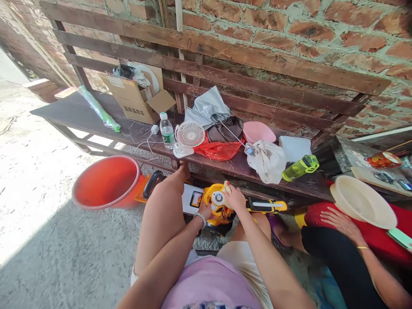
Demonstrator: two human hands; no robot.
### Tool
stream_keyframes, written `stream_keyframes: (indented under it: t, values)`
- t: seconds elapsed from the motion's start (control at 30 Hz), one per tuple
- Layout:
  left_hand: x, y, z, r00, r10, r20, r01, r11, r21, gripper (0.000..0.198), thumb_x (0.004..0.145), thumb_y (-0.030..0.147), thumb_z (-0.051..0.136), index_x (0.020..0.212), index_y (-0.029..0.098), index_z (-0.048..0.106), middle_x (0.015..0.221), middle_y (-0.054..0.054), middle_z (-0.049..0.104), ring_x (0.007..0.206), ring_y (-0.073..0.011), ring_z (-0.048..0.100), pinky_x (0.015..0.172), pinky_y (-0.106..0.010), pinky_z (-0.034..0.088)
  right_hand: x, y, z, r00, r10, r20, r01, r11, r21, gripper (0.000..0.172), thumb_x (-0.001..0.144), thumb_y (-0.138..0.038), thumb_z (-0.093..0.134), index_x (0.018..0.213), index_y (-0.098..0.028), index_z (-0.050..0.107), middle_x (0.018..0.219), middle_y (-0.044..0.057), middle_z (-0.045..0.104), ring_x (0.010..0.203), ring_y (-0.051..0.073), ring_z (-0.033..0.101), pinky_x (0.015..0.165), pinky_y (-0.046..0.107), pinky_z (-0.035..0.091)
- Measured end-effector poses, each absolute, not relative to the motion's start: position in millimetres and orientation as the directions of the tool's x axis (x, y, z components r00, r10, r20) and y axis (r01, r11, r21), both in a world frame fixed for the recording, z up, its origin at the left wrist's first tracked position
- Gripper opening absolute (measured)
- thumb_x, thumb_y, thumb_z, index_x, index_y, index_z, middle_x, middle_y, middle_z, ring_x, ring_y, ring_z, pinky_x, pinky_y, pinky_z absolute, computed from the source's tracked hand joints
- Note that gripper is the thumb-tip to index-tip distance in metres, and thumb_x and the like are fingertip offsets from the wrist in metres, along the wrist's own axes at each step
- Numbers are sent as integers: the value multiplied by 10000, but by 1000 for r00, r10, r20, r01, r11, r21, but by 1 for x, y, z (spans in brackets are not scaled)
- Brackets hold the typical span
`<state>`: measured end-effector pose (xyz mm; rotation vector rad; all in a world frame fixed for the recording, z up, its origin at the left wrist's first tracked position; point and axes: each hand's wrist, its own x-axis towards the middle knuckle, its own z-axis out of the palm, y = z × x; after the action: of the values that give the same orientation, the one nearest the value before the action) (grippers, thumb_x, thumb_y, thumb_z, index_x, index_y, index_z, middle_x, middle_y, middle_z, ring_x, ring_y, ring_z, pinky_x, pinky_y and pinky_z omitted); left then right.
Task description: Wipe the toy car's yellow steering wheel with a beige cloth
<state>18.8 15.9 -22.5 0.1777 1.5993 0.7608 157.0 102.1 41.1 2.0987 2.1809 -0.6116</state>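
Observation:
A yellow toy steering wheel (219, 198) with a round white hub sits between my knees, on a yellow and black toy vehicle (266, 205). My left hand (205, 210), with a beaded bracelet at the wrist, is closed on the wheel's lower left rim. Up at the wheel's right side, my right hand (234, 198) is closed round a small pale cloth (227, 187) with a red spot. Its lower fingers are hidden. A white panel (189, 198) with a dark-framed label lies left of the wheel.
An orange-red tub (107, 182) stands at the left. On the bench (151, 141) are a cardboard box (131, 101), water bottle (167, 132), white fan (190, 134), umbrella, red bag and green bottle (299, 168). Another person's hand (343, 223) rests near a cream basin (363, 201).

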Motion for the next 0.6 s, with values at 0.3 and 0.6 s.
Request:
stream_keyframes:
  t: [0.3,0.6]
  values:
    - [18,16,-17,-220,538,-814,-271,767,581,538,955,431,618,1388,151,464,1196,-200,653,698,-254,742,688,-387,635,188,41,-5,196,876,-441,498,-476,-725,461,798,-459,629,1144,-159,686,1021,115,774,947,256,720,784,304,537]
    - [20,12,-13,-246,559,-792,-230,760,608,407,1007,418,529,1321,165,477,1086,-167,692,622,-185,713,675,-338,630,165,-22,-10,0,748,-664,-54,-663,-747,379,638,-481,751,901,-215,685,928,66,788,937,254,743,723,299,577]
